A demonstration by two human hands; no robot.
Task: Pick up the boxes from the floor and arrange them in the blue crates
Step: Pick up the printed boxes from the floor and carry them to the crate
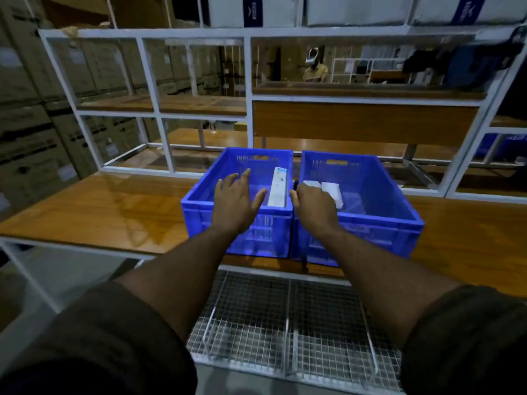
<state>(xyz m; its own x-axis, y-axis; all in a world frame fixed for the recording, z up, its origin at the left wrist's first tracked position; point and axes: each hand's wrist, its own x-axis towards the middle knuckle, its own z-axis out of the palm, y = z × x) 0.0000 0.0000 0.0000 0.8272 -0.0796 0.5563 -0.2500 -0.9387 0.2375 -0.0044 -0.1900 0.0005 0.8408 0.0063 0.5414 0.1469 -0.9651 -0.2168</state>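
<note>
We see a glossy wooden shelf (114, 212) in a white metal frame. Two blue crates sit on it side by side, touching: the left crate (199, 206) and the right crate (399, 206), near its front edge.

My one head camera looks forward and down, close over two blue crates (302, 220) on a wooden shelf (94, 215).

Beneath the left hand's fingers (245, 173), the left crate (199, 208) lies open, except for a white box (278, 191) standing along its right wall. Past the right hand's fingers (296, 195), white boxes (332, 192) fill the right crate's (399, 212) near-left corner; the rest is open. Left of the crates the worktop (99, 212) is bare.
</note>
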